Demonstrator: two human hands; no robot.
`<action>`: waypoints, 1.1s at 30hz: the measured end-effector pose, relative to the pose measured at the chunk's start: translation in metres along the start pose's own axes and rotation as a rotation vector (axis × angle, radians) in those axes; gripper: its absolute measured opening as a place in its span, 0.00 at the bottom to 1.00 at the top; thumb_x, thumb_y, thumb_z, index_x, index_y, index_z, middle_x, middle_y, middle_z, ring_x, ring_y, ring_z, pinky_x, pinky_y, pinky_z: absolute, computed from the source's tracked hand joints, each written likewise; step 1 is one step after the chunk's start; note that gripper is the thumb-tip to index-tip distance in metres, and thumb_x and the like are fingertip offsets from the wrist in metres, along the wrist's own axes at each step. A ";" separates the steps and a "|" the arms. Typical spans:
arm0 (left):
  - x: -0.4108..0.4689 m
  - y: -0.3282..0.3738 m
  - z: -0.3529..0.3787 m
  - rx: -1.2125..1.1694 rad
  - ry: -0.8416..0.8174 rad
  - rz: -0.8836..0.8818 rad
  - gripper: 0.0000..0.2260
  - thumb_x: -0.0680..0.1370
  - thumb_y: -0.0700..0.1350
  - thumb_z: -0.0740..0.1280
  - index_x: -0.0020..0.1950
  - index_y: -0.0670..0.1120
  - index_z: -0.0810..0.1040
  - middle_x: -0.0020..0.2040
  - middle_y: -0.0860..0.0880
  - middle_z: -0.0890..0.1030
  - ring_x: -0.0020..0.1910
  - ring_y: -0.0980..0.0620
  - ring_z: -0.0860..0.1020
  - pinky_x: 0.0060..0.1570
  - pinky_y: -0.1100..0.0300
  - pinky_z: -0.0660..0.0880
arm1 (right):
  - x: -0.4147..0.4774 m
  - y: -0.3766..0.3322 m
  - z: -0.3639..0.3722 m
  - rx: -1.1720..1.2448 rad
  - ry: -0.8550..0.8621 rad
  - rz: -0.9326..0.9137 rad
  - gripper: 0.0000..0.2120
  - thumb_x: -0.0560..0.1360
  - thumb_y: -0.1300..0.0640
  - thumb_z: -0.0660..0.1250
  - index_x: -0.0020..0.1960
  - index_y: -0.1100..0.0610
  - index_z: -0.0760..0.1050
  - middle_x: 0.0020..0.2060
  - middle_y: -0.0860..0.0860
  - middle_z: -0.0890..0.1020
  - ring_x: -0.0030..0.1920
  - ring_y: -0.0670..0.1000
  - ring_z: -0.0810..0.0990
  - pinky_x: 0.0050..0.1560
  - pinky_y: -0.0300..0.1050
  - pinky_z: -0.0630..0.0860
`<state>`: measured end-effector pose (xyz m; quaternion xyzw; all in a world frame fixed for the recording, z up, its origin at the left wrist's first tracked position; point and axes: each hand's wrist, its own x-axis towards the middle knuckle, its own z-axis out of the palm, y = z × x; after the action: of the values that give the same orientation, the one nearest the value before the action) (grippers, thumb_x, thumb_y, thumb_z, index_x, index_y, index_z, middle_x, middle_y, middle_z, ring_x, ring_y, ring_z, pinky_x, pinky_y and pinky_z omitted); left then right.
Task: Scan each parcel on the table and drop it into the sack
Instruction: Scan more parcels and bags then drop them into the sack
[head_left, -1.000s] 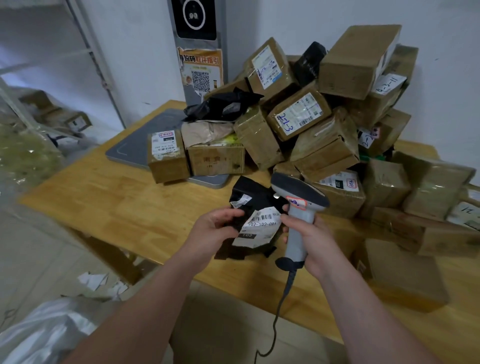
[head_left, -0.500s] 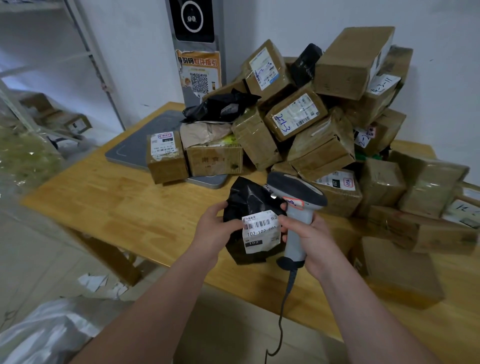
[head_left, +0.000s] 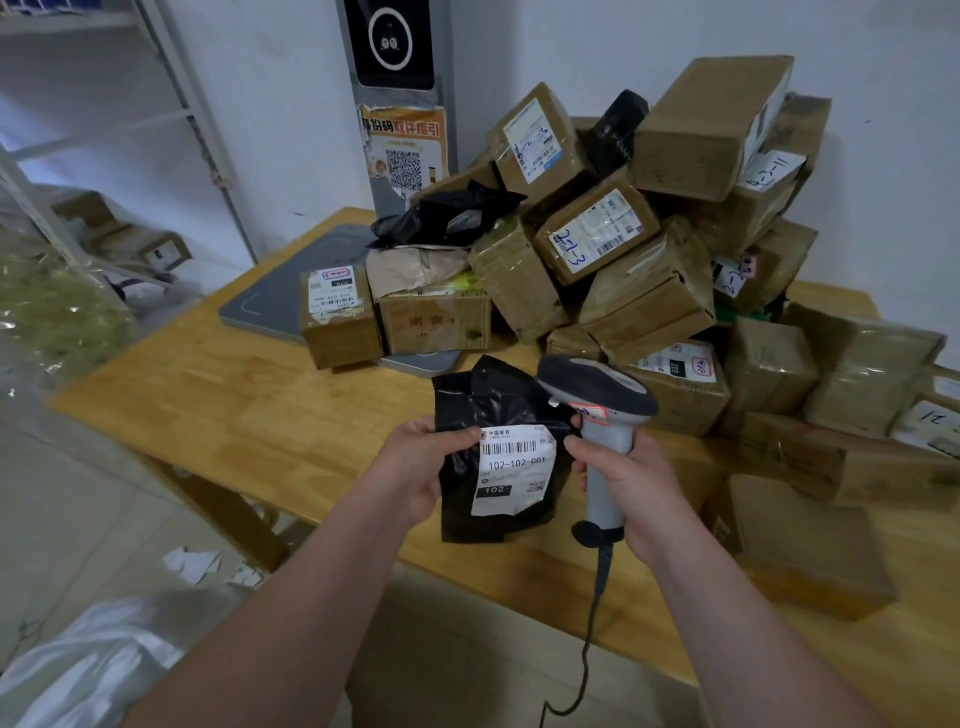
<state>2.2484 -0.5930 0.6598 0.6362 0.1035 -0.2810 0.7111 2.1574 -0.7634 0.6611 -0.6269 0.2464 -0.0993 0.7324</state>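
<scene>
My left hand (head_left: 415, 467) grips the left edge of a black plastic parcel (head_left: 493, 400) above the near edge of the wooden table (head_left: 234, 405). Its white barcode label (head_left: 514, 470), printed 102-102-001, faces me. My right hand (head_left: 623, 478) grips the handle of a grey barcode scanner (head_left: 597, 395), whose dark head sits just right of the parcel's top. A large heap of brown cardboard parcels (head_left: 649, 291) fills the back and right of the table. The white sack (head_left: 93, 670) lies at the lower left on the floor.
A grey flat pad (head_left: 280, 306) lies under two boxes at the table's back left. A kiosk post with a QR poster (head_left: 405, 150) stands behind. Metal shelving (head_left: 171, 104) and paper scraps (head_left: 192, 564) are on the left. The scanner cable (head_left: 587, 649) hangs down.
The black parcel has been turned and straightened so its label faces me flat. The scanner head stays beside the parcel's top right.
</scene>
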 end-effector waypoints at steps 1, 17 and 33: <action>0.001 0.000 -0.001 -0.005 0.001 -0.005 0.15 0.75 0.35 0.69 0.61 0.37 0.76 0.50 0.40 0.84 0.53 0.41 0.82 0.56 0.44 0.77 | 0.000 0.000 0.000 -0.019 0.012 -0.008 0.08 0.73 0.62 0.72 0.48 0.53 0.77 0.35 0.51 0.78 0.36 0.49 0.76 0.38 0.43 0.73; 0.032 -0.006 -0.029 -0.224 0.186 0.009 0.05 0.79 0.36 0.64 0.53 0.42 0.76 0.47 0.40 0.84 0.45 0.43 0.83 0.41 0.48 0.78 | -0.009 -0.004 0.002 -0.256 -0.191 0.085 0.07 0.75 0.56 0.70 0.50 0.58 0.79 0.34 0.51 0.82 0.32 0.47 0.74 0.32 0.39 0.72; 0.046 0.000 -0.041 -0.186 0.160 0.057 0.05 0.79 0.36 0.63 0.52 0.43 0.77 0.46 0.41 0.85 0.47 0.42 0.83 0.52 0.44 0.78 | -0.006 -0.015 0.002 -0.361 -0.259 0.117 0.07 0.74 0.57 0.72 0.40 0.58 0.78 0.30 0.52 0.77 0.30 0.47 0.73 0.31 0.39 0.70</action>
<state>2.2943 -0.5659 0.6295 0.5905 0.1674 -0.1982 0.7642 2.1559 -0.7617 0.6776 -0.7399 0.1998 0.0704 0.6384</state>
